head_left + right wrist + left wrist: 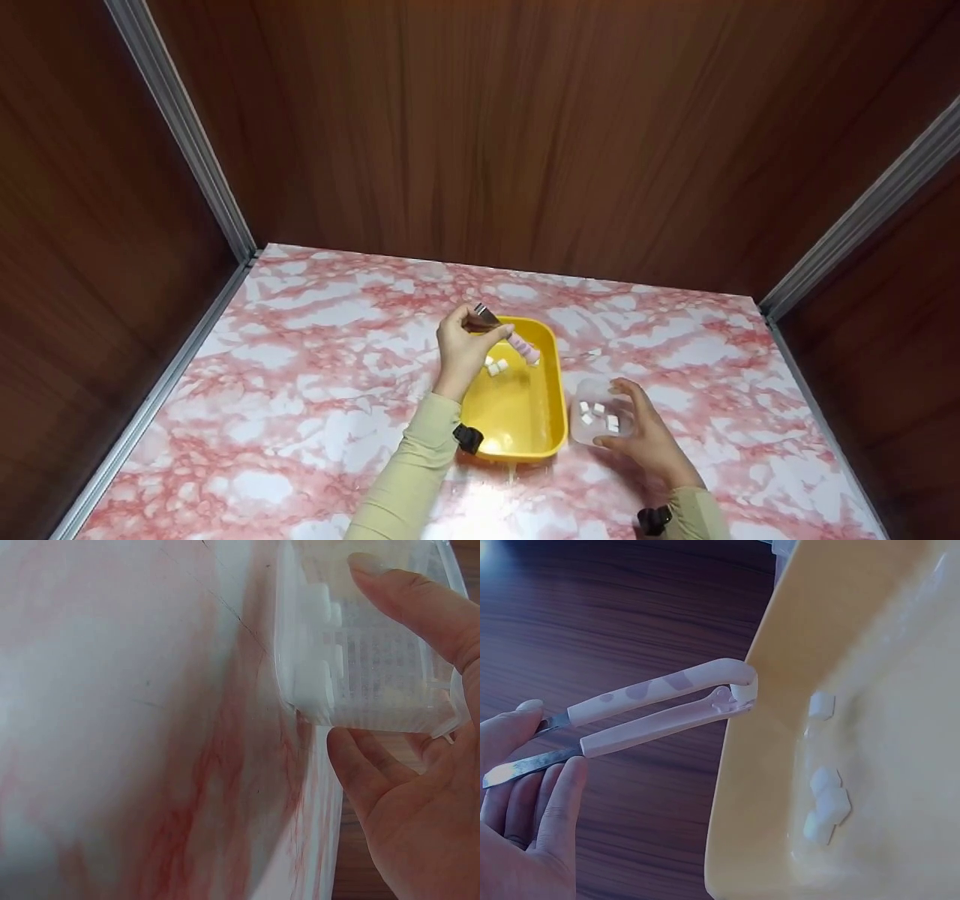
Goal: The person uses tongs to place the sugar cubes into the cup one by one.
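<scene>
My left hand (459, 351) pinches a pair of small tongs (656, 690) by their metal end, over the far part of a yellow tray (517, 420). Between the pink tips of the tongs sits a white cube (743, 693). Several more white cubes (832, 805) lie on the tray's floor, below the tongs. To the right of the tray, my right hand (654, 442) grips a translucent plastic container (592, 386) between thumb and fingers. Several white cubes (598, 409) rest in that container; the right wrist view shows them through its clear side.
The table (322, 420) has a red and white marbled top. Dark wood panels (480, 150) enclose it at the back and both sides, with metal strips (195, 127) along the corners. The tray's raised walls stand close beside the container.
</scene>
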### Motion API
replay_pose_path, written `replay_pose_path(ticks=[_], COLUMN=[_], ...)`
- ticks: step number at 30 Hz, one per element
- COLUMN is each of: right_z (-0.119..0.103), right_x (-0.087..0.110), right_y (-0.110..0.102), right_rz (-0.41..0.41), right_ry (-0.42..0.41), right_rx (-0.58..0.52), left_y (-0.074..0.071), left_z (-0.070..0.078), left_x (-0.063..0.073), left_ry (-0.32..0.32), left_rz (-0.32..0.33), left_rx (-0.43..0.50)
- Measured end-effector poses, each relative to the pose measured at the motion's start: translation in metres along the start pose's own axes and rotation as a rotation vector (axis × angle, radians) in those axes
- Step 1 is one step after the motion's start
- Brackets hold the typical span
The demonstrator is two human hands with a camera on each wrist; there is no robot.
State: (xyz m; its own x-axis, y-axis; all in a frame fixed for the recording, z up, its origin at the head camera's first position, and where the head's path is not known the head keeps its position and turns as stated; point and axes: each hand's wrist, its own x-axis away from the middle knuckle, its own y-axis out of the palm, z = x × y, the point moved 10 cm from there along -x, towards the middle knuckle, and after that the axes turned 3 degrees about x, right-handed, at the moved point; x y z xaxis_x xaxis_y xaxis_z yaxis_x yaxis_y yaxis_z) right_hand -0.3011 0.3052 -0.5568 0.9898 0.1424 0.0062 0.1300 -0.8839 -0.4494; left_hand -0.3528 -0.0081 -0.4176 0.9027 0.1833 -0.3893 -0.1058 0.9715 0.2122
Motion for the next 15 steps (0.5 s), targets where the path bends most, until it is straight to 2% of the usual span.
replay_pose_path(ticks=[8, 15], right_z=[-0.0032, -0.0025], right_x=[-0.0004, 0.0011], right_y=[-0.0002, -0.0007], right_rz=[-0.006, -0.001], right_ry=[-0.034, -0.009], right_rx=[0.001, -0.021], left_y=[0.0025, 0.0056], left_z=[0.0078, 0.0102], left_x=[0.0028, 0.0056], left_ry=[0.020, 0.021], left_rz=[-0.005, -0.014], left_rx=[0.014, 0.053])
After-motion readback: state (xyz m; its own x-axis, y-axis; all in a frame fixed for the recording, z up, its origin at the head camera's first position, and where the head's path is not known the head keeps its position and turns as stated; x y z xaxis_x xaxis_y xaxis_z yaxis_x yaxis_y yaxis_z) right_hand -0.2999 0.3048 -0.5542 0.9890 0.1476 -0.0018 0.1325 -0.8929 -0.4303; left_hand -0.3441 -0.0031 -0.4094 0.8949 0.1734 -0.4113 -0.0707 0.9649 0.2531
